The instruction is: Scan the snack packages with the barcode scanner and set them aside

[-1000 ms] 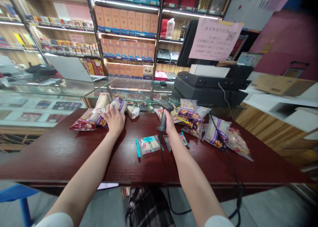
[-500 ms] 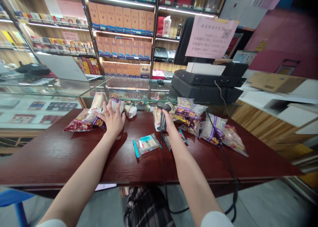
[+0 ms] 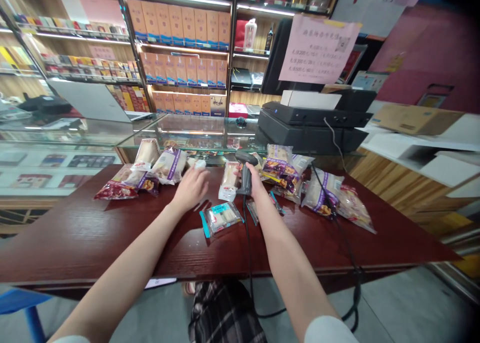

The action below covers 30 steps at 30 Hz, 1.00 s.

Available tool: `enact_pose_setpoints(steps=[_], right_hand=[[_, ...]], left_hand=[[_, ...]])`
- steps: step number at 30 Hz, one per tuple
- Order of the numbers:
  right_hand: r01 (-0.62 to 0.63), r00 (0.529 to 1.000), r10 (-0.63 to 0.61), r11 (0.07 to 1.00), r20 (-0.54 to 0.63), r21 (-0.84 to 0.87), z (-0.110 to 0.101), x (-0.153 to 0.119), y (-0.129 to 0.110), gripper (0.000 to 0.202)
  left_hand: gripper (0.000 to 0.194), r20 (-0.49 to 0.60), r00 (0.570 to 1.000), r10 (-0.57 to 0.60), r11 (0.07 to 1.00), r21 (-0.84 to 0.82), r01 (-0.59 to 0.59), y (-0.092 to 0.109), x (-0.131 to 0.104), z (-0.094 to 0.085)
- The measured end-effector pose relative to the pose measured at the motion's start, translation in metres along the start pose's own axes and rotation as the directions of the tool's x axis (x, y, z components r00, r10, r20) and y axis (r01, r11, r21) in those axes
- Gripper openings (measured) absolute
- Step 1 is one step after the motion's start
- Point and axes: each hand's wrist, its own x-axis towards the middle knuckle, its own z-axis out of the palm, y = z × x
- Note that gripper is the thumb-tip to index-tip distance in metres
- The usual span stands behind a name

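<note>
While the head view covers the whole working area, the main item is the handheld scanner [image 3: 245,177], located at the centre of the frame above the dark wooden table [image 3: 112,238]. The right hand [image 3: 255,182] grips it, with the fingers wrapped around the handle; exact finger pressure cannot be determined. The left hand [image 3: 192,187] is left of centre, palm down, with its fingers extended and loosely spread. A small white-wrapped pack [image 3: 198,163] lies just beyond its fingertips; contact cannot be confirmed.

Handling, as judged: the scanner should be light and rigid, with a firm grip surface. Hold it by the handle, below the head, and allow slack for the cable [image 3: 247,253], which could drag. The bagged breads should be light, soft and easily crushed, and their film may slip. Take each by a sealed end or support it flat from beneath.

Appearance: the scanner is dark grey, with a broad rounded head and a narrower upright handle. Beside it, at its left in the frame, stands a pale loaf pack [image 3: 228,178] with a red-striped top. Nearer the lower centre lies a clear pack with turquoise ends [image 3: 221,218]. At left centre rests a white-and-purple bag [image 3: 169,166].
</note>
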Motion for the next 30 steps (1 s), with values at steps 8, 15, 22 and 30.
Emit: enact_pose_setpoints(steps=[8,15,22,30], right_hand=[[-0.075,0.989,0.064,0.994,0.132,0.085,0.009,-0.001,0.005,0.023],[-0.033,0.99,0.024,0.998,0.138,0.061,0.01,-0.004,0.004,0.027],[0.027,0.994,-0.025,0.999,0.108,-0.018,0.011,-0.004,0.007,0.032],[0.051,0.994,-0.047,0.998,0.095,-0.037,0.01,-0.004,0.006,0.034]], left_hand=[[0.064,0.263,0.941,-0.212,0.918,-0.278,0.284,-0.002,-0.009,0.036],[0.05,0.285,0.936,-0.204,0.922,-0.266,0.282,-0.014,-0.01,0.039],[0.021,0.238,0.919,-0.315,0.885,-0.275,0.375,-0.017,-0.008,0.041],[0.018,0.151,0.677,-0.72,0.441,-0.653,0.615,-0.031,-0.004,0.048]])
